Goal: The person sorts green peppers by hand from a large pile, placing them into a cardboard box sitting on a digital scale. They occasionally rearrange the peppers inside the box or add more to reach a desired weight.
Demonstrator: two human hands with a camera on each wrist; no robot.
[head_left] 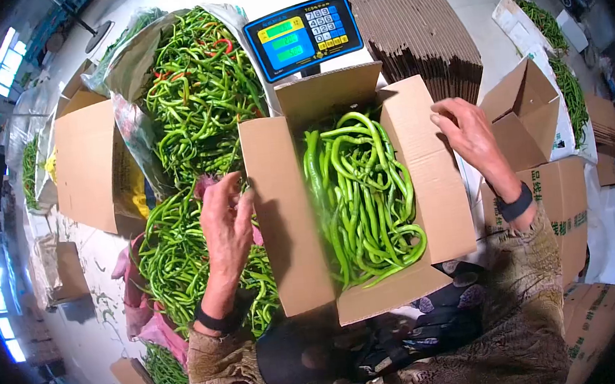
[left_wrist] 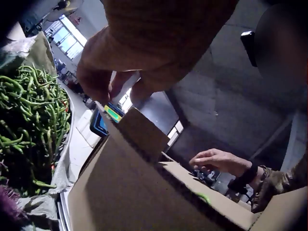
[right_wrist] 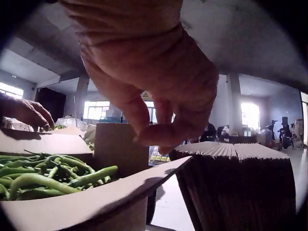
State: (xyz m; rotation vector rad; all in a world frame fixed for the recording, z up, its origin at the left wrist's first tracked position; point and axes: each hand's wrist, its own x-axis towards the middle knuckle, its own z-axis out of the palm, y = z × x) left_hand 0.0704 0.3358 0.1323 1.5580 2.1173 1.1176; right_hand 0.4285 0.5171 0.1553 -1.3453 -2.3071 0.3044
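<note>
An open cardboard box (head_left: 288, 216) with its flaps spread holds long green chili peppers (head_left: 366, 194). My left hand (head_left: 226, 225) hovers just outside the left flap, its fingers loosely bent with nothing between them. Seen from the left wrist, that hand's fingertips (left_wrist: 113, 89) are right by the flap's upper corner. Over the outer edge of the right flap (head_left: 430, 167) is my right hand (head_left: 471, 134), fingers bent and holding nothing. The right wrist view has the right hand (right_wrist: 154, 91) above the flap edge (right_wrist: 159, 175), with a gap between.
A scale display (head_left: 303, 37) stands behind the box. Big sacks of loose chili peppers (head_left: 200, 92) are on the left, with more peppers (head_left: 175, 262) in a pink bag. Stacked flat cardboard (head_left: 410, 22) lies at back right; other boxes (head_left: 527, 114) sit at the right.
</note>
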